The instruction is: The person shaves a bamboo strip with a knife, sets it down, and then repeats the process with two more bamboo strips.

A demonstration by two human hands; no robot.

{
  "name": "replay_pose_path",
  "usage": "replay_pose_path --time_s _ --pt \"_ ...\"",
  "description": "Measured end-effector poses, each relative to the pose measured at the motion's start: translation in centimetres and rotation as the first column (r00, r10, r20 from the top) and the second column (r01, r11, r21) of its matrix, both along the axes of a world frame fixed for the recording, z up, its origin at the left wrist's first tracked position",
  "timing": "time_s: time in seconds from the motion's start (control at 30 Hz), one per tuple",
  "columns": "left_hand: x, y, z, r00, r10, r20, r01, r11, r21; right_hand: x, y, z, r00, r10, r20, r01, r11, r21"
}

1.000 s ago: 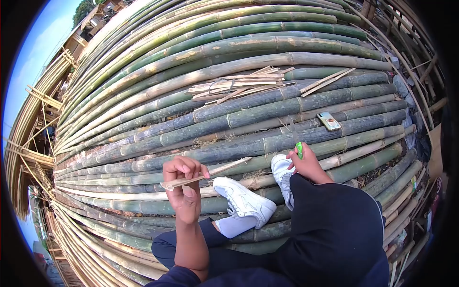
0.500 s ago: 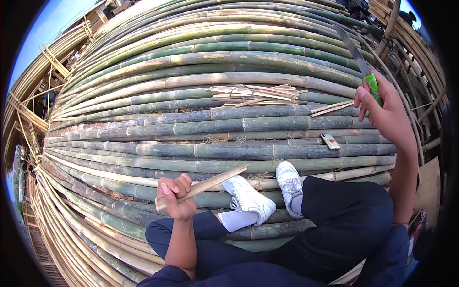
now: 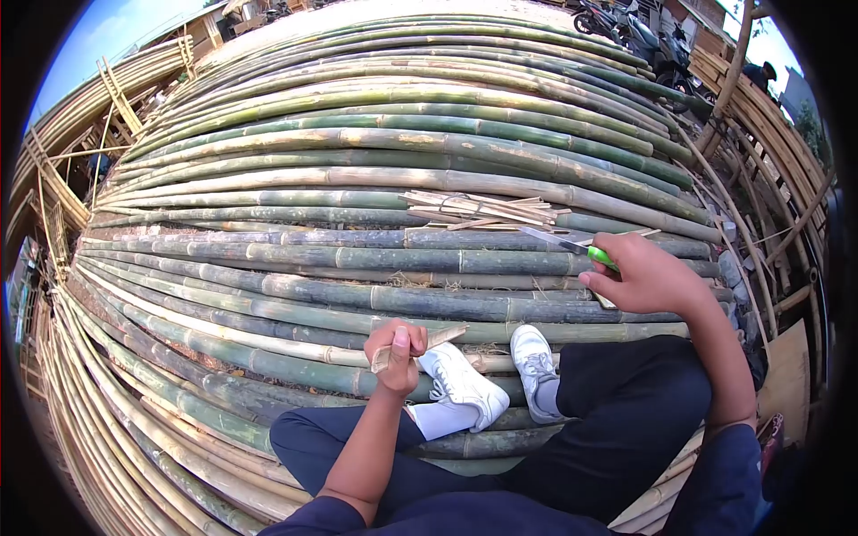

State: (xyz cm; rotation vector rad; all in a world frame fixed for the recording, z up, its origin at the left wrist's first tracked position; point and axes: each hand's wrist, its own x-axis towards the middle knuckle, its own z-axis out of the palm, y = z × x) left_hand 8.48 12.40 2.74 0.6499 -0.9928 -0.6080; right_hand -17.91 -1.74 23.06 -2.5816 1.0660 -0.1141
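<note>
**poster1:** Bamboo everywhere. Long green and tan bamboo poles (image 3: 357, 192) stacked side by side, running left to right across the whole view. More bamboo framing (image 3: 54, 179) standing at the far left edge. Sitting right on the pile, legs in dark trousers (image 3: 626, 420) stretched out over the poles.

**poster2:** Left hand (image 3: 396, 350) doing what?

**poster1:** Closed in a fist around a short bamboo strip (image 3: 429, 343), thumb up on top. Strip pointing right and slightly up, tip poking out just above the left white sneaker (image 3: 465, 386). Held low, close in front of the knees.

**poster2:** And moving right from there?

**poster1:** Second white sneaker (image 3: 534, 357) just beside the first, both resting on the poles. Further up the stack, a loose bundle of thin split strips (image 3: 478, 210) lying across the poles, well apart from the left hand. Then the right hand (image 3: 643, 277), fingers wrapped tight round a green-handled knife (image 3: 572, 248). Blade sticking out to the left, roughly level, hovering over the poles just below that bundle. Can't tell if the blade tip touches anything.

**poster2:** Anything past the right hand?

**poster1:** Parked motorbikes (image 3: 626, 31) at the top right, beyond the pile. More bamboo stacked along the right edge.
</note>
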Motion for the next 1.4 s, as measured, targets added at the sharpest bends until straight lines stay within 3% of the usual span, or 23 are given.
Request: replay_pose_path --time_s 0.07,0.2,0.33,0.57,0.67,0.73,0.77,0.87,1.13,1.27,1.4 --pt "-0.4 -0.4 0.2 1.0 -0.012 0.0 0.012 1.0 0.011 -0.7 0.1 -0.5 0.994 0.09 -0.063 -0.093 0.995 -0.035" --pt "-0.9 -1.3 0.3 0.999 -0.013 -0.032 0.012 1.0 -0.019 -2.3 1.4 -0.1 0.99 0.059 -0.131 -0.052 0.997 0.053" --pt "-1.0 -1.7 -0.1 0.998 -0.002 -0.059 -0.001 0.998 -0.062 -5.4 2.0 -0.7 0.982 0.036 -0.184 -0.03 0.999 0.032" --pt "-2.2 -1.5 0.3 0.997 0.051 0.065 -0.051 0.999 -0.007 -8.5 4.5 0.6 0.986 -0.006 -0.164 0.011 0.999 0.031" --pt "-2.3 -1.4 0.5 0.998 0.04 0.05 -0.04 0.999 -0.011 -9.3 5.8 0.8 0.993 -0.072 -0.092 0.072 0.997 -0.003" --pt "-2.3 -1.6 0.4 0.996 0.049 0.068 -0.048 0.999 -0.015 -9.8 6.8 -0.1 0.99 -0.117 0.076 0.126 0.984 -0.125" --pt "-2.5 -1.5 0.4 0.995 0.06 0.083 -0.058 0.998 -0.018 -9.8 7.3 -0.5 0.969 -0.16 0.189 0.177 0.981 -0.076" --pt "-2.8 -1.3 0.4 0.998 0.016 0.064 -0.015 1.0 -0.012 -9.2 9.3 -1.4 0.913 -0.266 0.308 0.291 0.956 -0.038" --pt "-2.5 -0.3 -0.1 0.996 -0.008 0.093 0.013 0.999 -0.052 -8.5 11.7 -5.1 0.865 -0.284 0.413 0.295 0.955 0.04" --pt "-2.2 0.1 -0.5 0.999 -0.026 0.028 0.026 0.999 -0.024 -6.5 11.3 -6.3 0.814 -0.384 0.436 0.351 0.923 0.158" --pt "-1.9 0.2 -0.4 1.0 -0.015 0.015 0.015 0.999 -0.034 -3.9 10.8 -6.2 0.779 -0.37 0.507 0.307 0.929 0.206"
